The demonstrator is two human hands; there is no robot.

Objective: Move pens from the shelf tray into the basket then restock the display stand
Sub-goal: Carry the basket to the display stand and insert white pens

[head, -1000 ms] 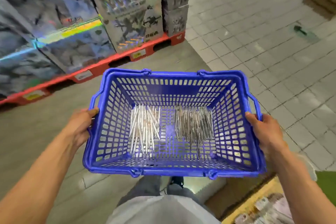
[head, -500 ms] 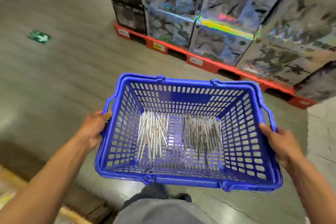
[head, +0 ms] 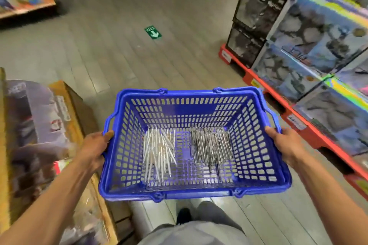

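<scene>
Inside one blue basket [head: 256, 155], gripped by two hands' fingers [head: 108, 133], lie two pen bundles [head: 159, 151].

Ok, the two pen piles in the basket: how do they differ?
The left pile is pale, silvery white, while the right pile is dark grey. The left pile is splayed, with pens crossing at angles; the right pile lies tidier, its pens more nearly parallel. Both lie on the floor of the blue basket, with a bare strip between them.

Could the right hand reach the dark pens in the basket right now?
Probably not yet: the right hand grips the basket rim, as the left hand does. The dark pens lie uncovered nearby, so letting go would free it.
</scene>
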